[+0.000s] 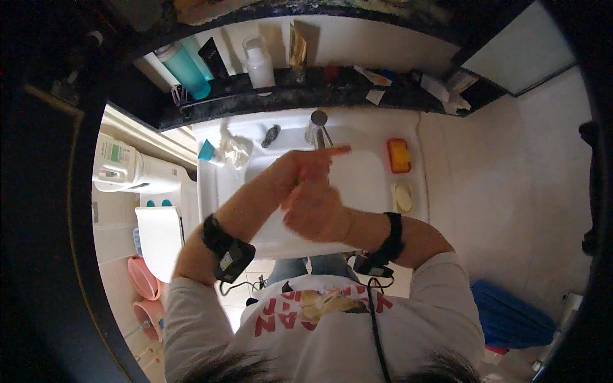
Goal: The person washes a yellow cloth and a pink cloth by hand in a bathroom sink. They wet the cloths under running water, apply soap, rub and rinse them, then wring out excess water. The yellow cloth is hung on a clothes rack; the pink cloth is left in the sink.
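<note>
Above a white washbasin [364,177] my two hands are pressed together. My left hand [311,165] comes in from the left, a finger stretched out to the right just in front of the chrome faucet [318,127]. Below it and touching it, my right hand [318,215] is curled, its fingers partly hidden. Blur and overlap hide whether anything lies between the palms. On the right rim sit an orange bar of soap in a red dish [399,156] and a pale bar of soap [403,198].
A teal-capped tube [210,153], a crumpled whitish item [235,152] and a dark oval object [271,136] lie on the basin's left rim. Behind, a dark shelf [316,98] carries a teal bottle [187,72] and a white pump bottle [258,62]. A toilet [160,244] stands left.
</note>
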